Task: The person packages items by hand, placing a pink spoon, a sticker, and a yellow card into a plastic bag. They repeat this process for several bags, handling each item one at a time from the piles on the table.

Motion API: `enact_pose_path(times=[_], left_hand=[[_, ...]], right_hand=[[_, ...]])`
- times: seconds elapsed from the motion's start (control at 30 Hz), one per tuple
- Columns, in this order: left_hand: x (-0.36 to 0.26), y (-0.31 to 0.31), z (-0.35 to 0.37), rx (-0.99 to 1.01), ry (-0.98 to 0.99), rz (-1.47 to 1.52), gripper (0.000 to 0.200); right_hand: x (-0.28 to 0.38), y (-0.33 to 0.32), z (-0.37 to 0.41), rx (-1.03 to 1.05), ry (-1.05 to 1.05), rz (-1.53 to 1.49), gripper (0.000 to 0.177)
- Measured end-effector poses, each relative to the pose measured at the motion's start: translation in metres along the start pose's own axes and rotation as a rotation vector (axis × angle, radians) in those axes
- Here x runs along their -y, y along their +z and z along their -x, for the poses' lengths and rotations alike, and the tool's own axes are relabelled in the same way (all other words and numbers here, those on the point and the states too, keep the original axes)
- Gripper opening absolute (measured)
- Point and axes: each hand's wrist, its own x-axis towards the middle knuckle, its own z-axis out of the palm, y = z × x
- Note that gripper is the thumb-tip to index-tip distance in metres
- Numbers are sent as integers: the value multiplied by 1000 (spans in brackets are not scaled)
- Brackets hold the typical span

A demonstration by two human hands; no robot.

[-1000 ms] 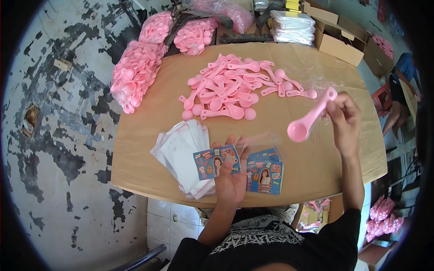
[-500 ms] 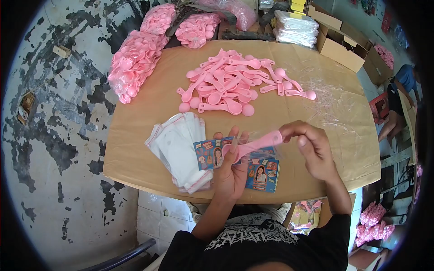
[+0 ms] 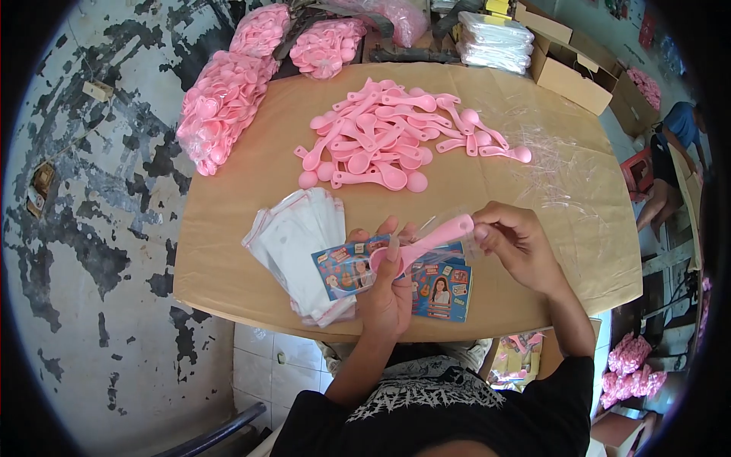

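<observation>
My left hand (image 3: pixel 387 301) is closed around the bowl end of a pink spoon (image 3: pixel 432 242), its thumb on top. Clear plastic wraps the spoon, and a blue printed card (image 3: pixel 332 273) juts out on the left of the same hand. At the handle end, the fingers of my right hand (image 3: pixel 519 247) pinch the edge of the clear plastic bag (image 3: pixel 474 242). Beneath and right of the left hand lies a stack of similar blue cards (image 3: pixel 445 295). A pile of flat plastic bags (image 3: pixel 293 236) with white backs and red edge lines spreads to the left.
A heap of pink spoons (image 3: pixel 373 137) covers the table's far middle. Torn clear plastic scraps (image 3: pixel 556 171) lie at right. Filled bags of pink spoons (image 3: pixel 228 107) stand back left, with packed clear bags (image 3: pixel 495 46) and an open carton (image 3: pixel 575 72) back right. Another person (image 3: pixel 674 152) sits far right.
My right hand has shifted slightly to pinch the bag's edge past the handle. The card in my left hand has tilted and moved a little left and down.
</observation>
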Motion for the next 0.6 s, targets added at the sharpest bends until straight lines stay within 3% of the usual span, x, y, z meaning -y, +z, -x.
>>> enact_pose_path(times=[0.07,0.17,0.37,0.6], left_hand=[[0,2,0,62,31,-42,44],[0,7,3,59,69,-104,39],[3,11,3,43,138,-207,34],[8,9,4,86,239,-389,36]], right_hand=[[3,2,-2,51,-87,31,11],[-1,1,0,33,-22,41,15],[-1,-9,4,224,122,-143,24],[0,-2,2,174,46,-50,13]])
